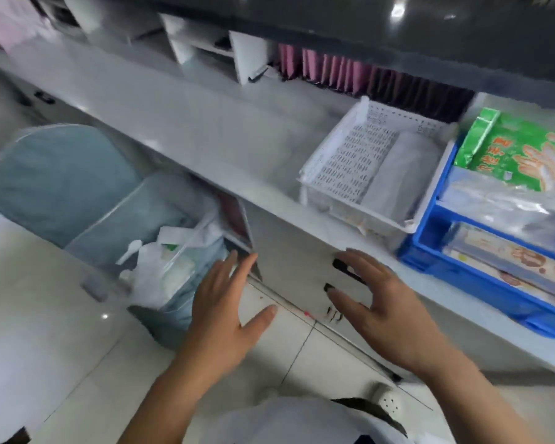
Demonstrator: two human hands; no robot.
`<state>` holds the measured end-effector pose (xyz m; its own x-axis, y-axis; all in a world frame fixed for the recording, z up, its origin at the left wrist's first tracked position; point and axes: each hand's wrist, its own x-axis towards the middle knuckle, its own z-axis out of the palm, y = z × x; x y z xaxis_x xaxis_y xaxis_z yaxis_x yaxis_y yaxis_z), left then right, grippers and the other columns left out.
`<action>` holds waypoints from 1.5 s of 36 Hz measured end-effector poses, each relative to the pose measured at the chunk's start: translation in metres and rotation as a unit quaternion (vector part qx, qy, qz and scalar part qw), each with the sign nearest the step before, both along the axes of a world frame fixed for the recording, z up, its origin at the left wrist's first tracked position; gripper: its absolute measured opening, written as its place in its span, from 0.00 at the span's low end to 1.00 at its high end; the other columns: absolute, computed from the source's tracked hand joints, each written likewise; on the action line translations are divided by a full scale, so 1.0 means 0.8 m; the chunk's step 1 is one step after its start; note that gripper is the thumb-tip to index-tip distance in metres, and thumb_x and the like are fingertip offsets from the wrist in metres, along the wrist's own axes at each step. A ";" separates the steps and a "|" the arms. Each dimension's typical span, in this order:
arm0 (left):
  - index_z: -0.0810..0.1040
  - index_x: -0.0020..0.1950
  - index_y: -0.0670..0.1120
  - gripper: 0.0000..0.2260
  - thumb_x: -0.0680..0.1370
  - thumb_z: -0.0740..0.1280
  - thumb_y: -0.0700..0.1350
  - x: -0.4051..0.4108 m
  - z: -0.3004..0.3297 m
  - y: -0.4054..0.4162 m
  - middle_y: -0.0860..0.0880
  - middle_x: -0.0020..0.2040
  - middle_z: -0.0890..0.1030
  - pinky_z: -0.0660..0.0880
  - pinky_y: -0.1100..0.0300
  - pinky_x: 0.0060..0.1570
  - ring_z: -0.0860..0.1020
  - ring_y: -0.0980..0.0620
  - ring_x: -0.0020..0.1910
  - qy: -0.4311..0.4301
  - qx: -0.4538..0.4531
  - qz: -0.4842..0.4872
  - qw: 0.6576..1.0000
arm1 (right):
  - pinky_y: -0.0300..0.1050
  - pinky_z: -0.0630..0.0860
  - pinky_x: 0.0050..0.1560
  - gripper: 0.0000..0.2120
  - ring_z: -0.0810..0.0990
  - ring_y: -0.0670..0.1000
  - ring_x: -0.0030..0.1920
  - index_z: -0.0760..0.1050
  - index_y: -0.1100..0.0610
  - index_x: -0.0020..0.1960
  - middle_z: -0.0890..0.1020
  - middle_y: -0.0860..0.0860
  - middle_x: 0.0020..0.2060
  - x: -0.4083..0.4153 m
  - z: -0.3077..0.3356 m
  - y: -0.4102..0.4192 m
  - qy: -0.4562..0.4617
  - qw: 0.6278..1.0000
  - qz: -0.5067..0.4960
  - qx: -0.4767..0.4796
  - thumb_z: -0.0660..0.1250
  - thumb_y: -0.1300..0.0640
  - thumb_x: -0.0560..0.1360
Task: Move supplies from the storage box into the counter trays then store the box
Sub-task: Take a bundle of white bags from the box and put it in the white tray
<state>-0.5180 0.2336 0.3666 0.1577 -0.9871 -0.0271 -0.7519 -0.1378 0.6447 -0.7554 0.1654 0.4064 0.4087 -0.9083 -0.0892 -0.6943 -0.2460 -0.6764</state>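
1. Left hand (228,312): fingers straight and spread, holding nothing, in front of the cabinet door (302,267).
2. Right hand (382,302): fingers loosely extended, empty, near the door's black handle (346,270).
3. White perforated tray (343,161): on the counter (205,129), long axis running front to back.
4. Blue storage box (430,238): touching the tray's right side, holding packaged supplies (526,155).

Motion blur is smearing the counter (180,123) and the white perforated tray (359,161), making the pale contents unidentifiable. The right edge is cutting off the blue crate (430,248) and the green packet (523,155); its print is proving unreadable. The bottom edge is cropping both forearms.
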 end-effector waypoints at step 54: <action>0.64 0.74 0.59 0.26 0.78 0.67 0.44 0.624 -0.289 -0.101 0.55 0.65 0.75 0.74 0.53 0.62 0.76 0.51 0.63 0.448 0.201 0.647 0.583 | 0.59 0.67 0.56 0.18 0.75 0.55 0.52 0.72 0.54 0.61 0.75 0.53 0.57 0.872 -0.562 -0.254 0.242 0.742 -0.100 0.617 0.67 0.53 0.72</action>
<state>-0.0187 0.1525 0.1357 0.5083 0.0579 -0.8592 0.7635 -0.4919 0.4185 -0.0579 -0.0376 -0.0432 -0.0747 -0.0514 -0.9959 -0.8680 0.4950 0.0396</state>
